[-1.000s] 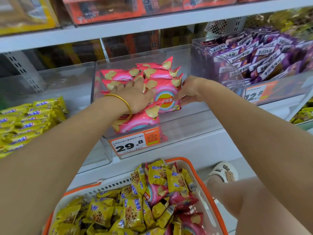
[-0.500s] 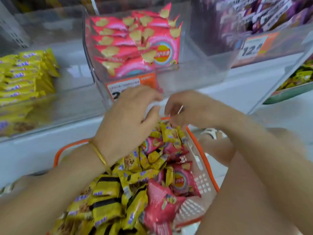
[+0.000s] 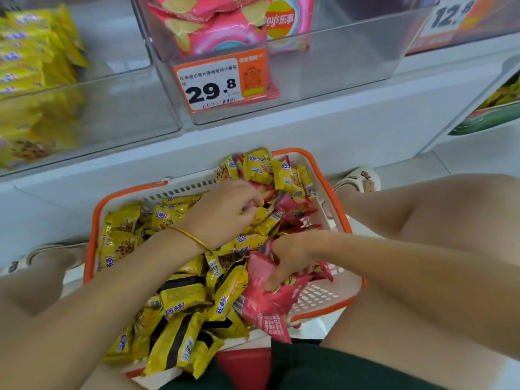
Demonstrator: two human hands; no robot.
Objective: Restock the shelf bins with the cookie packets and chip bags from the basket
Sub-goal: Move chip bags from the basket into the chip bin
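Both hands down in basket [image 3: 180,190]. Right hand [image 3: 287,257] fingers wrapped on pink chip bag [image 3: 261,305] at pile's right side. Left hand [image 3: 222,212] fingers curled into cookie packets [image 3: 180,299], can't tell if gripping any. Chip bin [image 3: 337,52] on shelf above

The middle bin [image 3: 365,21] is bare right of its chip bags [image 3: 213,29], behind a front wall [image 3: 332,77]. The left bin [image 3: 121,46] has room right of its cookie packets [image 3: 33,57]. A heap [image 3: 183,299] fills the basket [image 3: 333,198] except its near right corner.
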